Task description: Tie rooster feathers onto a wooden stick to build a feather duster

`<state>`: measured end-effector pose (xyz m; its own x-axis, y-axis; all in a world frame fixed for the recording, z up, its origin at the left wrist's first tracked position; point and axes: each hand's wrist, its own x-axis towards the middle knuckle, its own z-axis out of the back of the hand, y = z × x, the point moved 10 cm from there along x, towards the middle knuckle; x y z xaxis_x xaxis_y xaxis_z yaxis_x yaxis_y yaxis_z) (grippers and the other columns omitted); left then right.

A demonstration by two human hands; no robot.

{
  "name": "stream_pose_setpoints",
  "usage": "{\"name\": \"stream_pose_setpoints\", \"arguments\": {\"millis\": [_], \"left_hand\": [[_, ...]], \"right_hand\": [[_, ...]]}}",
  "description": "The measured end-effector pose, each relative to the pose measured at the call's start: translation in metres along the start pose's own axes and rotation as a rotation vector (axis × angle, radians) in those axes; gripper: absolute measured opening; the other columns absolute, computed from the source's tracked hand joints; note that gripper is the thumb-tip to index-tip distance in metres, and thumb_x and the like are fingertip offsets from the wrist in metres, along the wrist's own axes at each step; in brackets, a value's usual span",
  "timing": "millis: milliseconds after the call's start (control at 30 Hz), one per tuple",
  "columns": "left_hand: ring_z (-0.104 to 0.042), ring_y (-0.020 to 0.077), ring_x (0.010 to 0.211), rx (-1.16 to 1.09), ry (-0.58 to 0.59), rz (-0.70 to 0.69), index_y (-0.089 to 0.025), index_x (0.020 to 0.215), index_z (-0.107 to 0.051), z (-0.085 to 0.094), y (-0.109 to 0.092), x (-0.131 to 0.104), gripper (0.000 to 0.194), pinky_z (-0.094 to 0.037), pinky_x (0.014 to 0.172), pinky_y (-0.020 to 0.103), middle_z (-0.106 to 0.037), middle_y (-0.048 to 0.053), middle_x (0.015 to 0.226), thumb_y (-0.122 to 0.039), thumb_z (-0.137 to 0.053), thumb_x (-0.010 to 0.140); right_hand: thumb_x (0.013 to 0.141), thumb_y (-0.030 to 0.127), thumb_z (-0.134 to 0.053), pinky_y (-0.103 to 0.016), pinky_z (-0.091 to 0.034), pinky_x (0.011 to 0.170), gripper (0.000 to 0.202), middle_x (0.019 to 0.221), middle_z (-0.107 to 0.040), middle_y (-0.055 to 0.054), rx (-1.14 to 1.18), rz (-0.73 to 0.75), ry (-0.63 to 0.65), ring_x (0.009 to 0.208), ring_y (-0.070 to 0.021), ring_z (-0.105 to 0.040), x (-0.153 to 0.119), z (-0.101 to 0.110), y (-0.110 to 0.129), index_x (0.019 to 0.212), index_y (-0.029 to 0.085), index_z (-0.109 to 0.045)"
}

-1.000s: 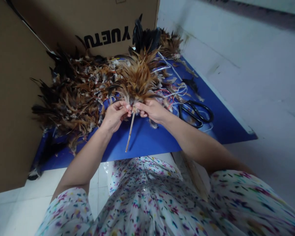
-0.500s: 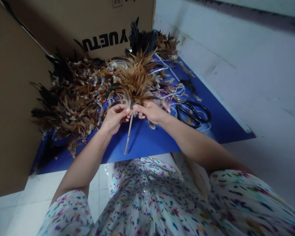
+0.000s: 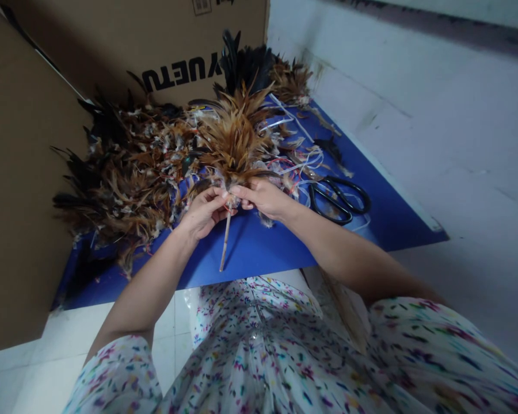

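A bundle of brown feathers fans out away from me, with a thin stick coming out of its base toward the table's near edge. My left hand pinches the base of the bundle from the left. From the right, my right hand grips the same base with thumb and fingers. The fingertips of both hands nearly meet above the stick, where a bit of red string shows. Black-handled scissors lie to the right of my right hand, their blades partly hidden among strings.
A large pile of brown and black feathers covers the left of the blue table. White strings lie right of the bundle. Cardboard stands behind and at left; a pale wall borders the right.
My left fingers have shifted slightly at the bundle's base, and red string now shows there. The bundle and stick have moved very little. The camera view has shifted slightly.
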<state>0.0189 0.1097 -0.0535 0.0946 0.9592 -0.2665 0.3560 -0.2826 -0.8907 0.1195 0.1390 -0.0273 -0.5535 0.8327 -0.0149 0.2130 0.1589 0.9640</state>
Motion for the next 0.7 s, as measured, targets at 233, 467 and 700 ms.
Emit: {"name": "stream_pose_setpoints", "arguments": {"millis": [233, 467, 700], "left_hand": [[-0.069, 0.0119, 0.061, -0.069, 0.059, 0.076, -0.012, 0.08, -0.061, -0.009, 0.008, -0.001, 0.025, -0.06, 0.059, 0.022, -0.07, 0.001, 0.069, -0.018, -0.084, 0.072], [-0.067, 0.0104, 0.06, -0.071, 0.041, 0.111, -0.01, 0.079, -0.064, -0.01, 0.01, -0.003, 0.008, -0.06, 0.061, 0.022, -0.067, 0.002, 0.068, -0.011, -0.069, 0.085], [-0.067, 0.0105, 0.061, -0.083, 0.131, 0.087, -0.008, 0.077, -0.068, -0.018, 0.008, -0.003, 0.014, -0.06, 0.06, 0.021, -0.068, 0.004, 0.071, -0.018, -0.078, 0.079]], "right_hand": [[0.067, 0.059, -0.08, -0.023, -0.044, 0.061, 0.046, 0.077, -0.066, 0.0, -0.132, 0.077, 0.017, 0.069, -0.0101, -0.054, 0.003, 0.006, 0.0, 0.08, 0.017, -0.066], [0.074, 0.059, -0.075, -0.034, -0.044, 0.101, 0.043, 0.094, -0.073, -0.003, -0.229, 0.19, 0.002, 0.098, -0.0177, -0.064, 0.0, 0.009, 0.009, 0.087, 0.019, -0.073], [0.072, 0.062, -0.075, -0.031, -0.047, 0.078, 0.046, 0.079, -0.067, -0.001, -0.216, 0.148, 0.03, 0.073, -0.0129, -0.057, 0.001, 0.006, 0.004, 0.081, 0.018, -0.07]]}}
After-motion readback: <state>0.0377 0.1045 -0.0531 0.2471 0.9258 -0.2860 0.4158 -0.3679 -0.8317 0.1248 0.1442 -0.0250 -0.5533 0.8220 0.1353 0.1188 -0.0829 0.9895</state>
